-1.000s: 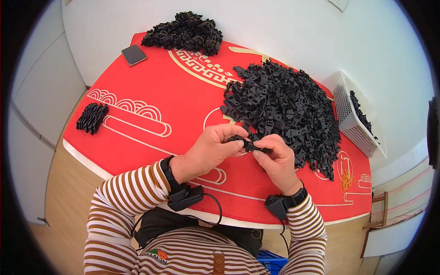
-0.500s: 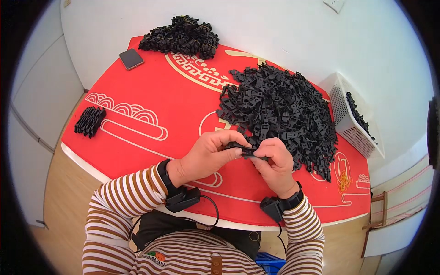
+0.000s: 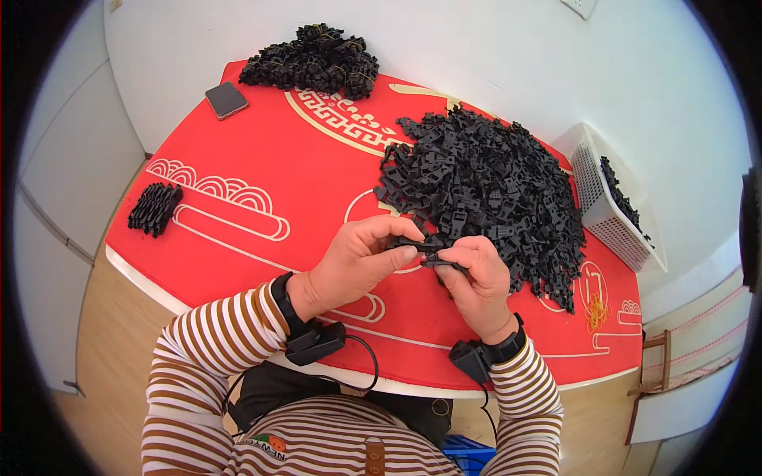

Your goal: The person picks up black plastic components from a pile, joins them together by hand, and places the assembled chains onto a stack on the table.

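— Left hand (image 3: 361,266) is curled tight, as I read it from my end: thumb and fingertips pinch one end of a small black clip (image 3: 425,250).

— And the right hand (image 3: 476,282)?

— Closed as well, fingers bent over the other end of the same clip. I see the two hands meeting knuckle to knuckle above the red tablecloth (image 3: 262,166), toward the near side of the table, with the clip held between them and off the cloth. How its two halves sit together I cannot tell, as the fingers cover most of it.

— What lies closest?

— Just beyond the fingertips is the big heap (image 3: 484,186) of loose black clips, its near edge almost touching the hands. Each wrist carries a black strap with a small box, the left one (image 3: 313,341) trailing a cable, and striped sleeves run back from there.

— Farther out?

— To the right of the heap I make out a few orange rubber bands (image 3: 595,311) on the cloth, and a white basket (image 3: 603,214) standing just off the table edge with black pieces inside. Well to the left lies a small bundle (image 3: 155,208) of clips. At the far edge sit a second pile (image 3: 313,59) and, beside it, a phone (image 3: 226,99) lying face down.
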The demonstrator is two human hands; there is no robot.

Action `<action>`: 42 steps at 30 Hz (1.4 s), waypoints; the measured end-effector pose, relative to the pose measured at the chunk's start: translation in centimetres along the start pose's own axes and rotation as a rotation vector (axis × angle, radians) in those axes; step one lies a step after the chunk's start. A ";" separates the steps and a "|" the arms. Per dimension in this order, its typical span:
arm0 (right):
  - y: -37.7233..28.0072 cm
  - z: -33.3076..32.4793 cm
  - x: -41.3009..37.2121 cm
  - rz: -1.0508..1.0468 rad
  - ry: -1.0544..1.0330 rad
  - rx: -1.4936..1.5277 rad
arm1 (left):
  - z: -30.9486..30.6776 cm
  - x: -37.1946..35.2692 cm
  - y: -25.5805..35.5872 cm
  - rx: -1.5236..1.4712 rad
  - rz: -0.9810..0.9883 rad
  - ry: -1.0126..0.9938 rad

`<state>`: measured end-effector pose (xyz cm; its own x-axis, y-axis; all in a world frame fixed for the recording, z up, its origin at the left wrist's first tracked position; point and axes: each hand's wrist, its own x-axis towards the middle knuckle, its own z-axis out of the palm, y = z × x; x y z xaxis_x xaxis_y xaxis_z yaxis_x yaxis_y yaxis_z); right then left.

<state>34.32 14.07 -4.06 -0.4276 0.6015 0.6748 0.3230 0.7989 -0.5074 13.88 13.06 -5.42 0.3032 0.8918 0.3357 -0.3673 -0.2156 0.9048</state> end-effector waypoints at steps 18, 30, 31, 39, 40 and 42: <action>0.0 0.2 -0.2 -0.071 0.028 0.015 | 0.2 -0.2 -0.2 0.186 0.140 0.011; -0.7 -0.1 0.1 -0.079 0.035 -0.019 | -0.3 -0.3 0.0 0.308 0.206 -0.097; -1.1 -0.2 0.3 -0.057 0.026 -0.031 | -0.3 -0.3 0.1 0.315 0.207 -0.103; -0.7 -0.1 0.4 -0.011 -0.029 -0.009 | 0.3 -0.1 -0.2 0.024 0.020 -0.062; -0.6 0.0 0.4 0.000 -0.029 -0.002 | 0.4 0.0 -0.2 0.009 0.015 -0.070; -0.5 0.0 0.4 0.011 -0.043 -0.010 | 0.7 -0.1 0.3 0.053 -0.007 -0.059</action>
<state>34.01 13.92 -3.54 -0.4598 0.6099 0.6455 0.3361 0.7923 -0.5092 14.32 12.67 -4.95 0.3577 0.8686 0.3429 -0.3182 -0.2319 0.9192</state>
